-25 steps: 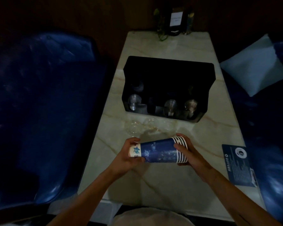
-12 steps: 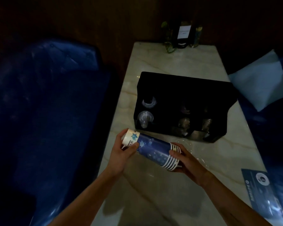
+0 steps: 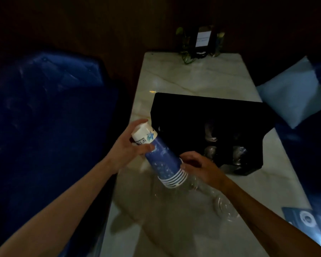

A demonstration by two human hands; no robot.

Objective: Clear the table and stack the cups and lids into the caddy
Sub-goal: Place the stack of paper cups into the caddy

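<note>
A stack of several blue paper cups (image 3: 161, 160) is tilted, its white base pointing up toward the left front of the black caddy (image 3: 208, 112). My left hand (image 3: 130, 147) grips the base end. My right hand (image 3: 198, 169) holds the rim end, fingers around the white rims. Clear lids show in the caddy's right slots (image 3: 237, 153). Clear plastic lids (image 3: 224, 204) lie on the marble table (image 3: 183, 76) under my right forearm, partly hidden.
Blue sofas flank the table on both sides, with a pale cushion (image 3: 293, 93) at right. A plant and a sign holder (image 3: 202, 39) stand at the table's far end. A blue card (image 3: 304, 219) lies near the right edge.
The cup stack has swung from lying level to steeply tilted, base end raised toward the caddy's left front. Both hands kept hold of it and the view moved closer.
</note>
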